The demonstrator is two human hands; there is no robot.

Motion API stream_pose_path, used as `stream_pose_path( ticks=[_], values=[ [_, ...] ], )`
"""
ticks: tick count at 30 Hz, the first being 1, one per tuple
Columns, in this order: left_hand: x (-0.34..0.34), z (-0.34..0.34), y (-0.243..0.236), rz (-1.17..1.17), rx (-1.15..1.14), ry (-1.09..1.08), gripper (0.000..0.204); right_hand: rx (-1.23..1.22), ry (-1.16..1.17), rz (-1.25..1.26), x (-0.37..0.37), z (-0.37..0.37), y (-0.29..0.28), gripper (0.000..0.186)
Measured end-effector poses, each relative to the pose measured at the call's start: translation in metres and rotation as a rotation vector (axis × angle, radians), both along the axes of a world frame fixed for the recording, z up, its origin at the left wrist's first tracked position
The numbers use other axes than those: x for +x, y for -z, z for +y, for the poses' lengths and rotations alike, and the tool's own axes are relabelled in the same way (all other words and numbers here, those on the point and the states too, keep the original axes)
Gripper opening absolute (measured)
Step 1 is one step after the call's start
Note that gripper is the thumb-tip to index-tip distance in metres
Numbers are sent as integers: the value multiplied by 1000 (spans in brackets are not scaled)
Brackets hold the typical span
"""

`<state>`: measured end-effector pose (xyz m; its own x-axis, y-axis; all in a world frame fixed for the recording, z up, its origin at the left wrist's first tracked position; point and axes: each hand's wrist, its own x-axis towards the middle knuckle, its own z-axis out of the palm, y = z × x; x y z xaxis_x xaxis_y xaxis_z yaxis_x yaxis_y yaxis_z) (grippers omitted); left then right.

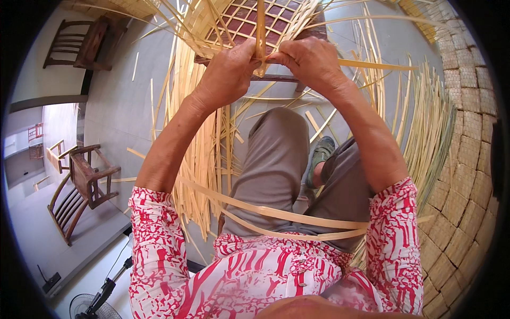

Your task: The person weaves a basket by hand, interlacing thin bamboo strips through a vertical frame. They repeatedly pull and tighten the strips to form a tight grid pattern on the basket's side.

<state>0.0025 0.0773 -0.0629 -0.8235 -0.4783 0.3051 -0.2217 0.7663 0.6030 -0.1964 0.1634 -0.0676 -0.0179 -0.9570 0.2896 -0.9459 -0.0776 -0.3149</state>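
At the far middle of the scene, we are working on an open-lattice woven piece (254,22), which is resting over a dark red low table (319,30). Its near corner is pointing toward us; its far end is running out of view, so we are not telling its full long axis. From that corner a broad strip (260,25) is standing, its long axis running away from us. Our left hand (229,73) is curling in from the left, fingers bunched and pinching the corner; our right hand (314,61) is pinching it from the right, thumb against forefinger. Loose pale strips (194,178) are lying to the left, and two curved strips (281,215) are crossing our grey trousers (272,154). To the right, thin greenish strips (433,125) are lying beside stacked straw-coloured bundles (468,87). Far left and left, wooden chairs (91,178) are standing; near left, a fan (95,307) is showing.
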Motion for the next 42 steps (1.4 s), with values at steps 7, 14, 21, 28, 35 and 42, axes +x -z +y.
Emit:
stream_pose_path(
  ticks=[7,14,21,28,35,42],
  values=[
    [12,-2,-10,-4,31,197,11,4,-434,-25,-21,-20,-16,32],
    [16,-9,-23,-23,-33,236,23,151,-570,-72,-23,-27,-50,30],
    [21,-13,-28,-40,213,342,33,112,-632,-51,-13,-19,-60,26],
    [18,-3,-26,-50,183,195,31,157,-527,-49,-13,-14,-60,22],
    [3,-10,-6,146,289,-59,18,-82,-206,86,-8,-22,-12,11],
    [3,-16,13,215,301,-216,12,-262,155,-512,20,4,-1,10]
  ],
)
